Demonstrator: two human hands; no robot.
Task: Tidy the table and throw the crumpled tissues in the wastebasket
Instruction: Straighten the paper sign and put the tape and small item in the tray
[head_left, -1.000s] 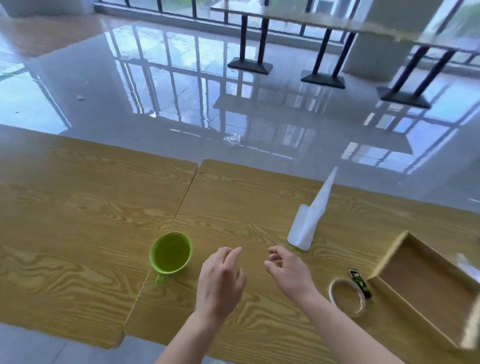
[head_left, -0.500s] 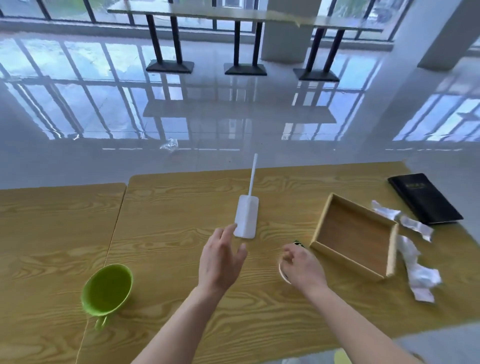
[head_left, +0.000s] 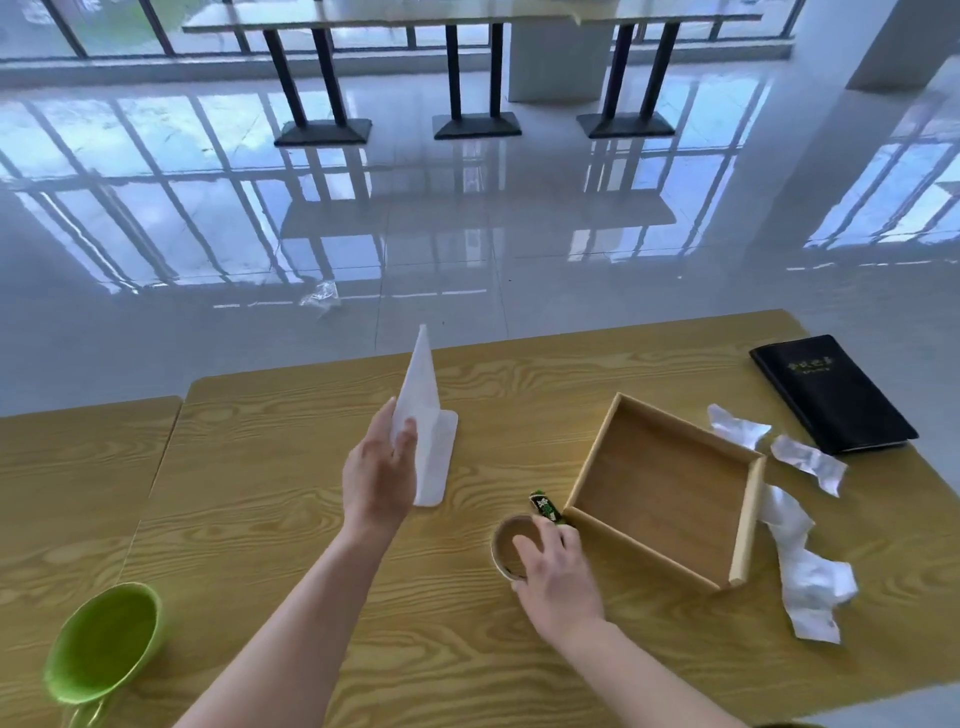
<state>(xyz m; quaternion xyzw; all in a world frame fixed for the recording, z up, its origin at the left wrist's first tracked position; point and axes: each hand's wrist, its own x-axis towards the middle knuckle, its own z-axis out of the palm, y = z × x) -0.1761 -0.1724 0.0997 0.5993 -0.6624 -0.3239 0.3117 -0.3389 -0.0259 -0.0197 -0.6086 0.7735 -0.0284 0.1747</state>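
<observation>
Two hands work over the table (head_left: 260, 519). A green cup (head_left: 104, 647) sits far left. The left hand (head_left: 378, 475) pinches a white stand (head_left: 428, 447). The right hand (head_left: 556, 574) grips a tape roll (head_left: 506, 545) beside the tray (head_left: 748, 525). Crumpled tissues (head_left: 800, 566) lie right of it, on the table.

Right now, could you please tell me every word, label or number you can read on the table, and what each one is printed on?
Nothing here reads clearly.
Black folder: gold lettering on the cover, too small and blurred to read.
Small green packet beside the wooden tray: white markings, too blurred to read.
White stand at the left hand: no text visible.
Round coaster under the right hand, green cup, crumpled tissues: no text visible.
</observation>
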